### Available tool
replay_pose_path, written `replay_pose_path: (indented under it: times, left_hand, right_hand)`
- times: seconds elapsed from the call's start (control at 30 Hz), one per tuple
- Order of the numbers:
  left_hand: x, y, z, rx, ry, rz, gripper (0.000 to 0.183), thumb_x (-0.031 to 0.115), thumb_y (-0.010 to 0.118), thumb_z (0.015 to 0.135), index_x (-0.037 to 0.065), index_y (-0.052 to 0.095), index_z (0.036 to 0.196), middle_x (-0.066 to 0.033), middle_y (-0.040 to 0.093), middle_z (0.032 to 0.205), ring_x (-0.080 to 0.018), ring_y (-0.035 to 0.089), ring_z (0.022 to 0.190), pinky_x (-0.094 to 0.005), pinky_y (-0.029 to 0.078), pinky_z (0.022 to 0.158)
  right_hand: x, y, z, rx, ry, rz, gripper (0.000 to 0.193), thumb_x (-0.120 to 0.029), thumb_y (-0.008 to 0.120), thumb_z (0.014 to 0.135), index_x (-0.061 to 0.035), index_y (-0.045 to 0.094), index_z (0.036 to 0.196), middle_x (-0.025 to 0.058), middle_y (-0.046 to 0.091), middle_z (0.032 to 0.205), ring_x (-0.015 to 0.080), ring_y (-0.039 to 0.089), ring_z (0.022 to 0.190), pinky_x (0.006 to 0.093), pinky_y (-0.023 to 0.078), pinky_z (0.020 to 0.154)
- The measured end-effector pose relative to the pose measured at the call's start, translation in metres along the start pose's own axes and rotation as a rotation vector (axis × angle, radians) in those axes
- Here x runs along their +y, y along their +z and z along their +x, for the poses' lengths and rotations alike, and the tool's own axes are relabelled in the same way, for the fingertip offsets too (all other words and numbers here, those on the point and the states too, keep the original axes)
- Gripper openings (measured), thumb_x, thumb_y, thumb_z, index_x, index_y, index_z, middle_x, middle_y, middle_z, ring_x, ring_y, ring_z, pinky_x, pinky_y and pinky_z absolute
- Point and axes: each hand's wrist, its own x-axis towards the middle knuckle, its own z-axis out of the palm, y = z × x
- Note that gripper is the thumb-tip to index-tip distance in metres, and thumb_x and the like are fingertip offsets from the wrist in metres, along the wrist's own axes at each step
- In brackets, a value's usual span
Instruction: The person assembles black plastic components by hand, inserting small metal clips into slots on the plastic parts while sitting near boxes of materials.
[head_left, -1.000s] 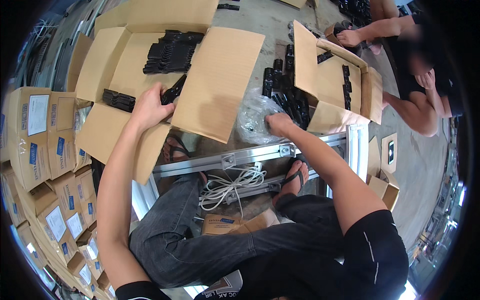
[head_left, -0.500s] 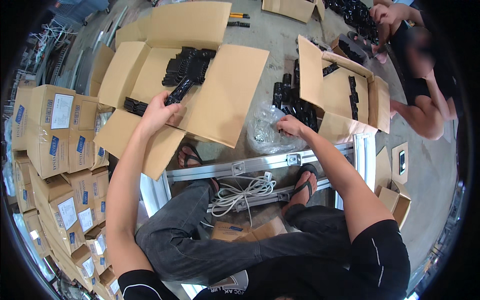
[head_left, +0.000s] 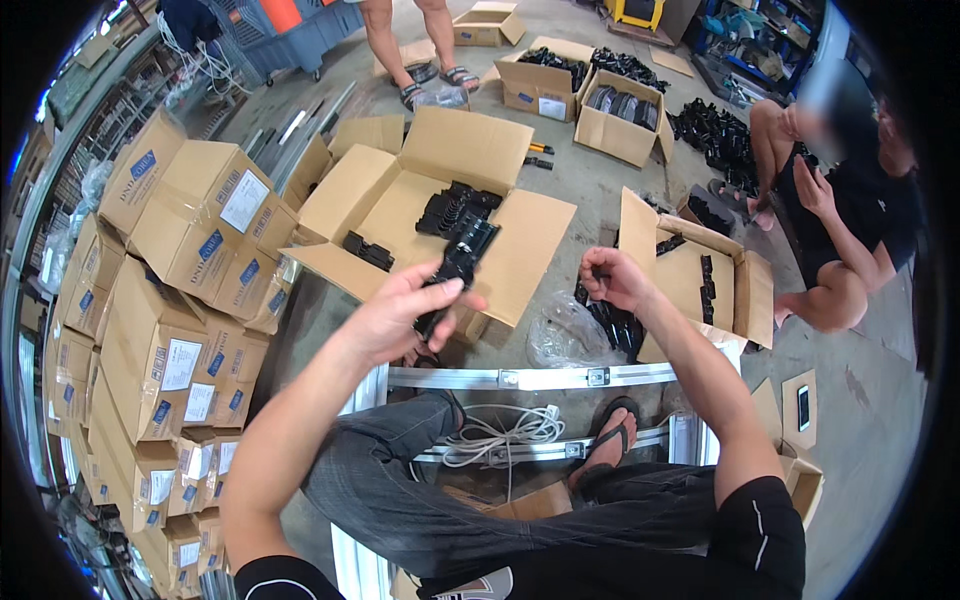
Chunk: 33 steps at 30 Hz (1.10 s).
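Observation:
My left hand [head_left: 405,305] is closed around a glossy black moulded part [head_left: 470,250], held up in front of an open cardboard box [head_left: 538,248]. A stack of similar black parts [head_left: 455,208] lies inside that box, with a smaller group [head_left: 368,250] near its left wall. My right hand [head_left: 622,282] is raised with its fingers curled; whatever they may pinch is too dark and small to name. Below it are a clear plastic bag [head_left: 562,332] and a heap of black parts [head_left: 618,328], partly hidden by my hand and forearm.
A second open box [head_left: 752,295] with a few black parts stands at right. Stacked cartons [head_left: 165,350] fill the left. An aluminium frame [head_left: 540,378] and a coiled white cable [head_left: 505,432] lie by my feet. A co-worker [head_left: 850,230] sits at right; a phone [head_left: 803,408] lies nearby.
My left hand has drawn the black part back from over the box toward me. My right hand has lifted away from the plastic bag. The view has tilted up, showing more floor beyond.

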Motion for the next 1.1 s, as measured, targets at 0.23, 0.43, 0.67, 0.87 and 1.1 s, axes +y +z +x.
replay_pose_path:
  times: [0.23,0.43,0.67,0.87,1.1]
  left_hand:
    - [0.01,0.052,0.014,-0.088,0.097,-0.154,0.041,0.026,0.05,0.103,0.002,0.047,0.136,-0.0158,0.065,0.11,-0.0091,0.058,0.062,-0.0233,0.047,0.05]
    - [0.004,0.059,0.014,-0.149,0.172,-0.219,0.04,0.03,0.046,0.104,0.002,0.049,0.133,-0.0185,0.065,0.118,-0.0189,0.071,0.072,-0.0292,0.06,0.063]
    - [0.004,0.062,0.002,-0.024,0.182,-0.15,0.038,0.028,0.04,0.106,0.0,0.052,0.129,-0.0186,0.067,0.115,-0.0315,0.071,0.093,-0.0395,0.06,0.077]
    - [-0.003,0.059,0.015,0.303,0.26,0.007,0.027,0.025,0.041,0.106,0.004,0.053,0.118,-0.0193,0.067,0.108,-0.0301,0.072,0.089,-0.04,0.061,0.076]
    - [-0.02,0.056,0.025,0.425,0.246,0.29,0.035,0.037,0.043,0.106,0.005,0.052,0.117,-0.0126,0.068,0.092,-0.021,0.07,0.068,-0.0302,0.058,0.057]
  right_hand:
    - [-0.092,0.129,-0.042,-0.244,-0.223,-0.178,0.032,-0.042,0.052,0.1,-0.0125,0.054,0.087,-0.0086,0.032,0.066,0.0039,0.026,0.052,0.0206,0.02,0.043]
    - [-0.073,0.19,-0.06,-0.275,-0.346,-0.223,0.026,-0.029,0.065,0.096,-0.0062,0.063,0.109,-0.0105,0.044,0.066,-0.001,0.035,0.052,0.017,0.023,0.043]
    - [-0.041,0.204,-0.04,-0.228,-0.494,0.01,0.017,-0.025,0.065,0.094,-0.0083,0.062,0.099,-0.0045,0.06,0.071,-0.0006,0.04,0.049,0.017,0.026,0.041]
    - [-0.04,0.202,-0.038,-0.139,-0.508,-0.028,0.016,-0.025,0.062,0.095,-0.0113,0.056,0.092,-0.0076,0.044,0.063,0.0003,0.031,0.047,0.0199,0.02,0.041]
    - [-0.036,0.209,-0.044,0.025,-0.452,-0.197,0.015,-0.026,0.058,0.096,-0.0116,0.053,0.095,-0.0098,0.036,0.061,0.0012,0.029,0.047,0.0216,0.018,0.043]
